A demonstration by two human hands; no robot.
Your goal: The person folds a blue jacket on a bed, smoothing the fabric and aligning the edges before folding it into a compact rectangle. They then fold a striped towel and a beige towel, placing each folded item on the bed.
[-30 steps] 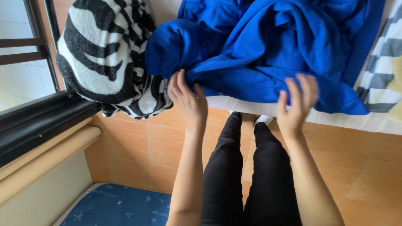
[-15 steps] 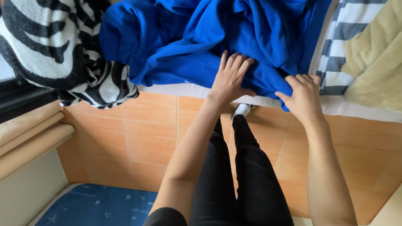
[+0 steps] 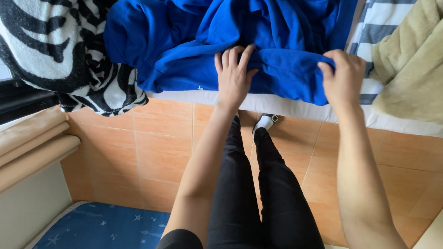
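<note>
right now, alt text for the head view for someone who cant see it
Both hands, left hand and right hand, grip the near edge of a rumpled blue garment on a bed. A zebra-striped blanket lies left, a beige blanket right.

Both hands, left hand (image 3: 234,74) and right hand (image 3: 342,78), clutch the blue garment (image 3: 246,30).
</note>
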